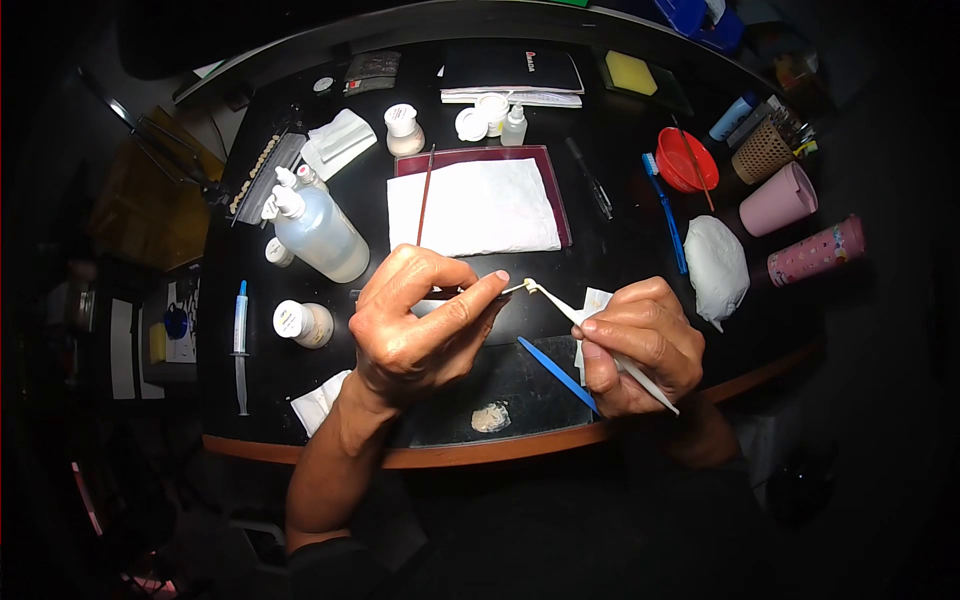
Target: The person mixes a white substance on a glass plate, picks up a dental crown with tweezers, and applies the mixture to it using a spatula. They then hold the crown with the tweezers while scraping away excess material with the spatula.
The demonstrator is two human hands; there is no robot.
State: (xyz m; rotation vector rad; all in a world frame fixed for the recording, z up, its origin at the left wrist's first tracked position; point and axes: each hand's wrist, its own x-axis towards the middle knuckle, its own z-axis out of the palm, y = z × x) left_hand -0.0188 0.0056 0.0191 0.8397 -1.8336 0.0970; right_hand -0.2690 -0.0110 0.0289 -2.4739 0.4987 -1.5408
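My left hand (pixel 415 315) is closed around a slim dark-handled tool (pixel 440 295), its thin end reaching right past my fingertips. At that end sits a small cream-coloured piece shaped like a tooth crown (pixel 530 286). My right hand (pixel 642 350) pinches a slender white tapered stick (pixel 560 306) like a pen, its narrow tip right at the crown. Both hands are raised over the front of the black table. Below them lie a blue stick (pixel 557 375) and a pale crumbly lump (pixel 490 417) on a dark slab.
A white paper sheet (pixel 480 215) rests on a maroon board, with a thin brush (pixel 427 195) across it. Pump bottles (pixel 325 240) and a lidded jar (pixel 303 324) stand left. To the right are a red bowl (pixel 686 158), a blue toothbrush (pixel 667 215) and a white bundle (pixel 716 268).
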